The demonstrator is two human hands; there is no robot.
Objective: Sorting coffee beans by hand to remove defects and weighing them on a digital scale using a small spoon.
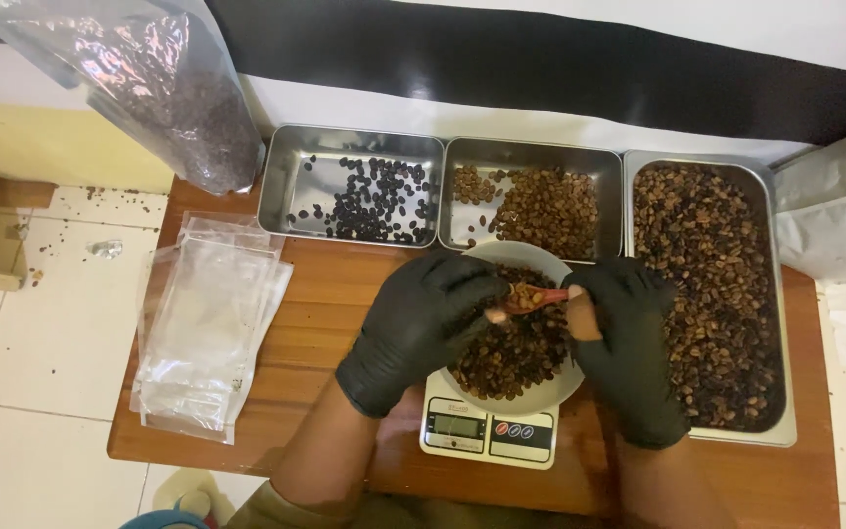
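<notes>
Right hand holds red scoop over bowl.

Three steel trays of coffee beans, one white bowl, one scale, one red scoop, two gloved hands.

Both hands wear black gloves, forearms bare below the cuffs. The left hand curls palm down, fingertips bent toward the right hand. The right hand's thumb and fingers are pinched together, knuckles up. The 2 hands nearly touch.
</notes>
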